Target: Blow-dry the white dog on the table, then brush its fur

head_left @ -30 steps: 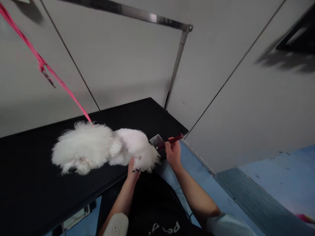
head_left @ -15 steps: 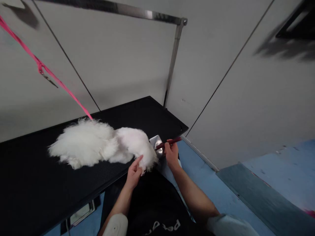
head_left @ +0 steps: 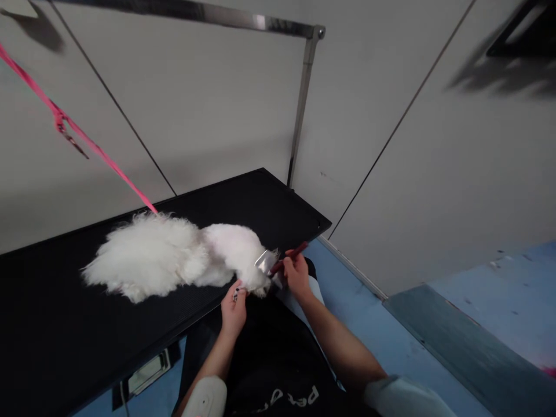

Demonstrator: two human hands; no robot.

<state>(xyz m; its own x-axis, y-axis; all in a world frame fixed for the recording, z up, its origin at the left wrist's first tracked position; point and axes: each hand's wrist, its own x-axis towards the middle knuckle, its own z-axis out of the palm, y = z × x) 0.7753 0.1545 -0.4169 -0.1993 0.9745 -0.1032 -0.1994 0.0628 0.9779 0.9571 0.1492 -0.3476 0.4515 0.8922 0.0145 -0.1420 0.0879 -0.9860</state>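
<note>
A white fluffy dog (head_left: 147,255) is on the black grooming table (head_left: 243,197), long-haired at the left and close-cut over the body at the right. My right hand (head_left: 297,275) is closed round the dark red handle of a slicker brush (head_left: 266,262). Its metal head lies against the fur at the dog's right end. My left hand (head_left: 234,310) is closed at the table's front edge on the dog's paw (head_left: 237,293), where small dark pads show between the fingers.
A pink leash (head_left: 104,155) with a clip runs from upper left down to the dog. A metal grooming arm (head_left: 299,110) rises from the table's far side beside the grey wall. Blue floor (head_left: 347,313) is at the right.
The slicker brush has moved left and is now on the dog's fur. My left hand, whose index finger pointed along the leg before, has shifted slightly left and grips the paw.
</note>
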